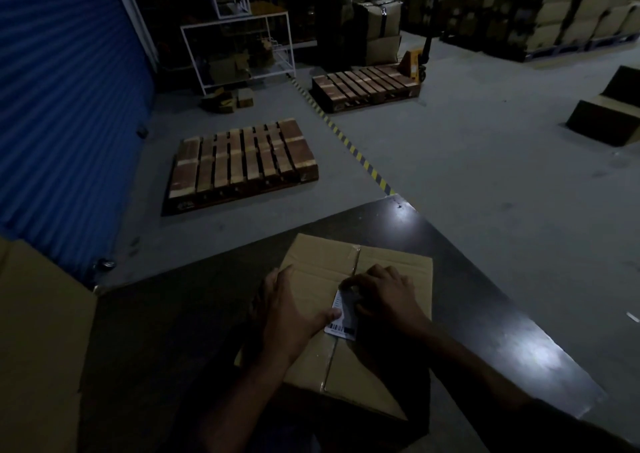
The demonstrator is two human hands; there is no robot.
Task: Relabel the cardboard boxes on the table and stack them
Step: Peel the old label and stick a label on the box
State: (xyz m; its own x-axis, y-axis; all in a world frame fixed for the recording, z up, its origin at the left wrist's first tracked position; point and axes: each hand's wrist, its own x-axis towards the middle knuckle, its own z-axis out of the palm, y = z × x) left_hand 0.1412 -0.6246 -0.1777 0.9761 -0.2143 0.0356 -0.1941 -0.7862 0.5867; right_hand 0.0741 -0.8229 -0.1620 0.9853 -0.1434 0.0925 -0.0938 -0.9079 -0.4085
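Observation:
A taped brown cardboard box [391, 262] lies flat on the dark table [485, 314] in front of me. A white barcode label [341, 328] sits on its top, near the tape seam. My left hand [291, 310] rests flat on the box's left side, its thumb pressing the label's left edge. My right hand [384, 296] lies over the label's upper right part, fingers curled down at the label's top edge; whether they pinch it is hidden in the dim light.
A larger cardboard box [38, 331] stands at the table's left edge. On the floor beyond lie two wooden pallets [242, 161] [363, 85], a yellow pallet jack [414, 63], and a striped floor line. Stacked cartons fill the far right; a blue shutter is at left.

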